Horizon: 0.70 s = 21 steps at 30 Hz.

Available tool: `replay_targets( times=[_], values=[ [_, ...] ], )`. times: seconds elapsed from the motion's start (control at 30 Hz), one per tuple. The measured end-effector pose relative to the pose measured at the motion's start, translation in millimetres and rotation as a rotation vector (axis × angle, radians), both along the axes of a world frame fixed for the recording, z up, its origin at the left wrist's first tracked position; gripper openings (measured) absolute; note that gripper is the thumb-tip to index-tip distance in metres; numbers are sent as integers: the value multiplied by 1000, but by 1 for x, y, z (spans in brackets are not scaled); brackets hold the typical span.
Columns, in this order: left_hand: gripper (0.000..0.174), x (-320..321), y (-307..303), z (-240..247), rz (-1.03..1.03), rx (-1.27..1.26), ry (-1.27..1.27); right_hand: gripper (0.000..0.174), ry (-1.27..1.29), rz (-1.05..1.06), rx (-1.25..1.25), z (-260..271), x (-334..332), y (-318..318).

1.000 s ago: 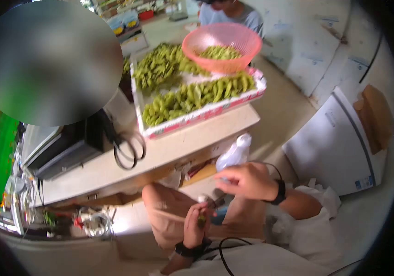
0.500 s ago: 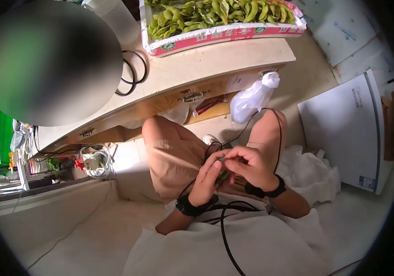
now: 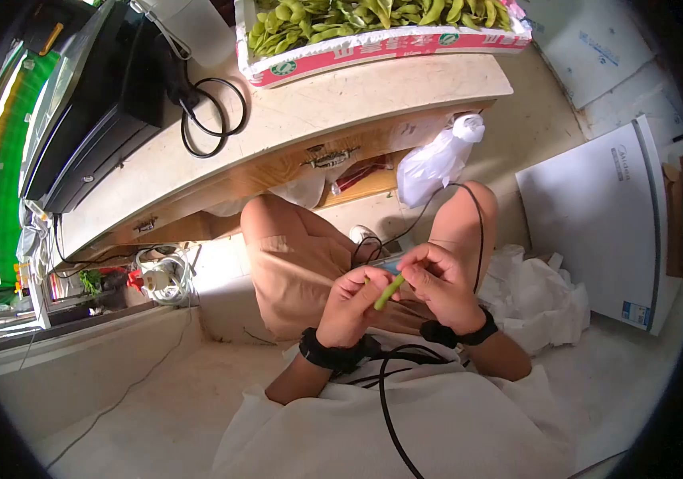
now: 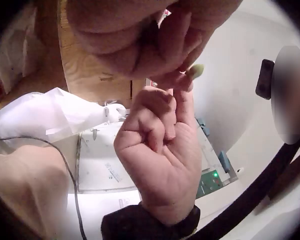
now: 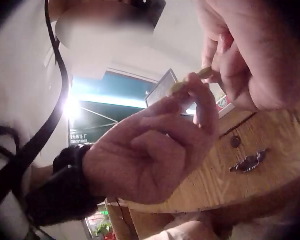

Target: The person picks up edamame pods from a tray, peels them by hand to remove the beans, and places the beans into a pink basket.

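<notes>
A green soybean pod (image 3: 389, 294) slants between both hands, low over the person's lap. My left hand (image 3: 347, 306) pinches it between thumb and fingers, the lower end sticking out past the thumb. At the pod's upper end my right hand (image 3: 443, 289) has its thumb and fingertips curled in a pinch. The right wrist view shows the pod (image 5: 178, 89) at the left hand's fingertips (image 5: 194, 80), close to the right hand. In the left wrist view a pod tip (image 4: 197, 71) peeks out by the fingers, the rest hidden. A small blue thing (image 3: 390, 266) shows behind the hands.
A pink-and-white foam box (image 3: 381, 49) full of soybean pods stands on the table (image 3: 309, 104) ahead. A tied white bag (image 3: 441, 160) hangs by the table's edge. Black cables (image 3: 393, 407) cross the lap. A white appliance (image 3: 593, 215) stands at right.
The right hand, apart from the left a second ago, has come in to meet it at the pod. The pod now shows more plainly between them. The head view has tilted down.
</notes>
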<state>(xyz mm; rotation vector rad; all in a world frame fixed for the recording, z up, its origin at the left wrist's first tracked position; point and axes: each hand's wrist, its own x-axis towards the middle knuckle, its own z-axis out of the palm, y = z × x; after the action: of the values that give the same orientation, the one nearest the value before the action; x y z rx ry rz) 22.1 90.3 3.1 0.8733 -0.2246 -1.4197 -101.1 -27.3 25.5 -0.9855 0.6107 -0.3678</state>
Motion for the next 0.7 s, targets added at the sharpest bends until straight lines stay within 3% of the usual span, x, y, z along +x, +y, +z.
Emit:
replay_targets(
  times=[0.1, 0.2, 0.27, 0.37, 0.47, 0.7],
  values=[
    [15, 3, 0, -1, -9, -28, 181, 14, -2, 4, -97, -7, -1, 3],
    [14, 0, 0, -3, -21, 0, 101, 16, -6, -91, -248, -4, 2, 5],
    [14, -5, -2, 0, 218, -3, -32, 15, -25, -180, -176, -5, 2, 7],
    [18, -3, -2, 2, 260, 5, -217, 12, 52, -18, -346, -21, -4, 12],
    [21, -5, -4, 1, 269, 14, -385, 14, 77, 6, -318, -14, 0, 15],
    [16, -5, 0, -3, 259, 37, -442, 13, 110, 50, -192, -12, 4, 13]
  ],
)
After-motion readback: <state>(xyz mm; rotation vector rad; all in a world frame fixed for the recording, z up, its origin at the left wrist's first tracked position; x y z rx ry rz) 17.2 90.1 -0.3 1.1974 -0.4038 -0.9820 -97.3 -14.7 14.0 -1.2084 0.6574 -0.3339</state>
